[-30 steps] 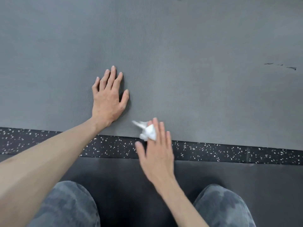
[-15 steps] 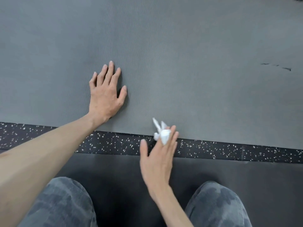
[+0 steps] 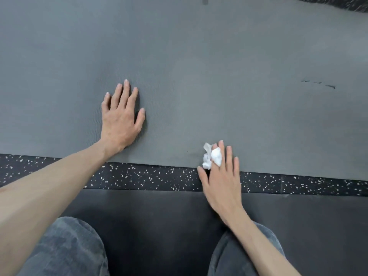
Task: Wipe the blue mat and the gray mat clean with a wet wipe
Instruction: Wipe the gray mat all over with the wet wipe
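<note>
The gray mat (image 3: 199, 66) fills the upper part of the head view, its near edge running across the middle. My left hand (image 3: 120, 118) lies flat on it, fingers straight and spread, pressing down near that edge. My right hand (image 3: 221, 182) reaches over the near edge with straight fingers and presses a crumpled white wet wipe (image 3: 212, 156) onto the mat; the wipe sticks out between the fingers. A few dark marks (image 3: 318, 84) show on the mat at the right. No blue mat is in view.
A strip of black speckled rubber floor (image 3: 149, 176) runs below the mat's edge. Nearer lies a dark mat (image 3: 159, 216) under my knees (image 3: 65, 248), which are in gray trousers.
My right hand has slid the wipe to the right along the mat's near edge. My left hand has stayed planted on the mat.
</note>
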